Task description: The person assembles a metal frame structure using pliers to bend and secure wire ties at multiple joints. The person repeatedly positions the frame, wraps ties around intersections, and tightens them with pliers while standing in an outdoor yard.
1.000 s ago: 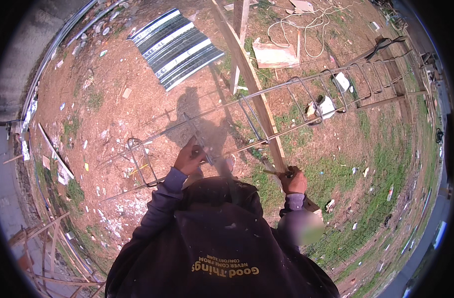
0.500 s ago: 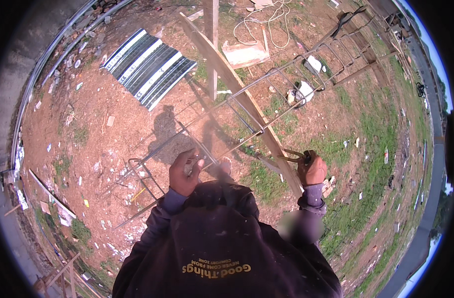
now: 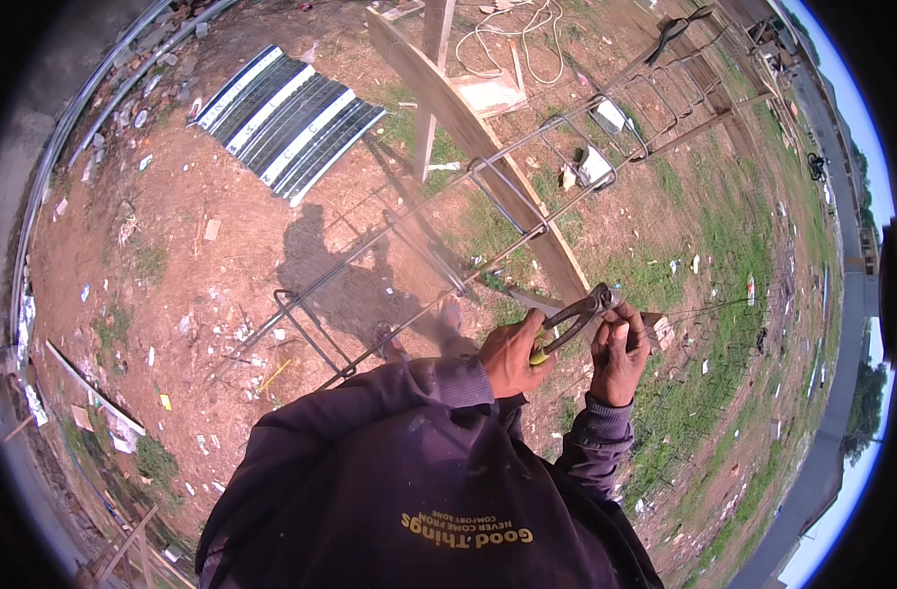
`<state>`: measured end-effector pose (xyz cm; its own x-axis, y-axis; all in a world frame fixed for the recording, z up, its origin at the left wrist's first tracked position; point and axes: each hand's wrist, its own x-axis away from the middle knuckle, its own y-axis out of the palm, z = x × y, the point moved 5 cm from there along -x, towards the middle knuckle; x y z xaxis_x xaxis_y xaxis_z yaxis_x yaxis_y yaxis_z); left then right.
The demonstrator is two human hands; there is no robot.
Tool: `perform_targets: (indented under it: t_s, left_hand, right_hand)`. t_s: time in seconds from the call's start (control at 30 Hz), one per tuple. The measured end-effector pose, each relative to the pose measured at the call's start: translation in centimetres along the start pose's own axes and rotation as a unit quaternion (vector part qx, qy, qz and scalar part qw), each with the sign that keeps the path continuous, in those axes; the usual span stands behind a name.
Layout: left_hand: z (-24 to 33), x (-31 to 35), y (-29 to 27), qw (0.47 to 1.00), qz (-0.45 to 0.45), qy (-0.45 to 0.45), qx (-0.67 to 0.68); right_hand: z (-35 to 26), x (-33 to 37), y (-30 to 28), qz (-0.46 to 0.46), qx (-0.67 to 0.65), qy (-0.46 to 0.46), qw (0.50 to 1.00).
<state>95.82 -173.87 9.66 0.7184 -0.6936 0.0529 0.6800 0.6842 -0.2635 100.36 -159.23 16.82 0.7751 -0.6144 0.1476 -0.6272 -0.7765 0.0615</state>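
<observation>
My left hand (image 3: 514, 351) is closed round the yellow-green handles of a pair of pincers (image 3: 569, 319), whose dark jaws point up and right. At those jaws my right hand (image 3: 617, 353) is raised, thumb and fingertips pinched together. What it pinches is too small to make out; thin lines show to its right. Beneath and beyond the hands, a steel rebar cage (image 3: 538, 232) with bent stirrups runs from lower left to upper right. It crosses a long wooden plank (image 3: 448, 106), whose near end lies just past the pincers.
A wooden post (image 3: 429, 137) stands by the plank. Beyond it lie a striped corrugated sheet (image 3: 290, 126), a pale rope (image 3: 515, 39) and a board (image 3: 490, 95). White scraps (image 3: 594, 167) lie under the cage. Litter dots the soil and grass; pipes (image 3: 125, 98) edge the left.
My left hand has come right from beside the cage and taken the pincers' handles. My right hand, which held the pincers, is now at their jaws. The pincers have been raised and turned.
</observation>
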Motion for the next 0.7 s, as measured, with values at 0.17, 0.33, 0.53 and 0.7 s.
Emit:
perform_targets:
  t_s: [0.17, 0.33, 0.53, 0.7]
  left_hand:
    - [0.8, 0.1, 0.2, 0.993, 0.096, 0.071, -0.024]
    - [-1.5, 0.8, 0.3, 0.995, -0.082, -0.002, -0.061]
    - [-5.8, 3.1, -7.5, 0.904, 0.397, -0.027, -0.155]
    - [-13.6, 1.0, -8.2, 0.894, 0.397, -0.175, 0.113]
  right_hand:
    - [9.5, 2.5, 1.7, -0.087, -0.002, 0.105, 0.991]
    - [13.2, 0.0, -0.1, -0.133, -0.192, 0.208, 0.950]
    - [16.9, -4.7, -3.5, -0.338, -0.006, 0.266, 0.903]
    - [20.6, -4.7, -0.5, -0.499, 0.045, 0.265, 0.824]
